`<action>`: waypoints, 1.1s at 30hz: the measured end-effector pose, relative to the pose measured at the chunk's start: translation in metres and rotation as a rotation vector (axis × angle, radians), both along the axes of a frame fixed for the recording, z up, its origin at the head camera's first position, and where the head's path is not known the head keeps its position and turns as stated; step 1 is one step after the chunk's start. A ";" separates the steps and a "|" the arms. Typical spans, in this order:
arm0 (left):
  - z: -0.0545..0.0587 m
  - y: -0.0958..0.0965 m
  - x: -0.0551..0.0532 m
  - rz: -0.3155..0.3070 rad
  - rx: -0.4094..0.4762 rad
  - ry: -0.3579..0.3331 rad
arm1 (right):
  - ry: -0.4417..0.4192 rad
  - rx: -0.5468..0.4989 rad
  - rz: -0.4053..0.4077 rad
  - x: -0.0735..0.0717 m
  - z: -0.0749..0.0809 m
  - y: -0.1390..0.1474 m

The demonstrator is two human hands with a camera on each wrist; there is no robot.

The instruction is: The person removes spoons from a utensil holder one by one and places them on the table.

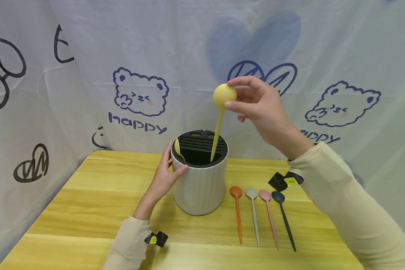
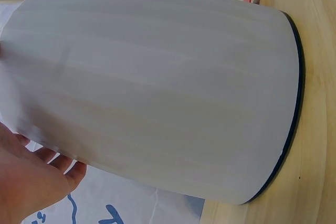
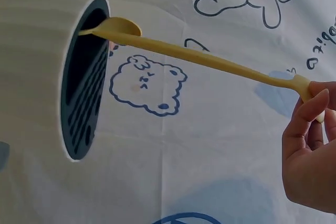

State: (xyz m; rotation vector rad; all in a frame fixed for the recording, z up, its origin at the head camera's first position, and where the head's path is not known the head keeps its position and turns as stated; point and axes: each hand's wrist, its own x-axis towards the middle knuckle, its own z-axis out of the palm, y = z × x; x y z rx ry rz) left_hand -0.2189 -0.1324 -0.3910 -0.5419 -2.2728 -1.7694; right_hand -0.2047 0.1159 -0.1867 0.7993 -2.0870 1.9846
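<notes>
My right hand [image 1: 263, 108] pinches a yellow spoon [image 1: 225, 96] by its round bowl, thumb and fingertips at the bowl's edge. The spoon's handle points down, its tip overlapping the opening of a white ribbed utensil holder [image 1: 200, 189] in the head view. With its thumb at the rim and fingers along the side, my left hand [image 1: 162, 180] grips the holder from the left. Another yellow spoon [image 1: 177, 146] stands inside the holder by that thumb, its lower handle hidden. Slots and round holes mark the holder's black top [image 1: 194, 139].
Right of the holder, an orange spoon [image 1: 236, 192], a grey spoon [image 1: 251, 193], a pink spoon [image 1: 265, 195] and a dark blue spoon [image 1: 278, 196] lie in a row on the wooden table [image 1: 77, 210]. Behind hangs a white printed cloth [image 1: 189, 41].
</notes>
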 end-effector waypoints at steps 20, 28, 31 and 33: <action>-0.001 0.000 -0.002 0.000 0.010 0.007 | -0.127 0.150 0.028 0.014 -0.066 0.012; -0.001 0.000 -0.002 -0.002 0.014 0.009 | -0.186 0.172 0.057 0.012 -0.086 0.013; -0.001 0.000 -0.002 -0.006 0.017 0.016 | -0.179 0.187 0.059 0.013 -0.092 0.014; -0.001 0.000 -0.002 -0.006 0.017 0.017 | -0.175 0.201 0.053 0.014 -0.097 0.015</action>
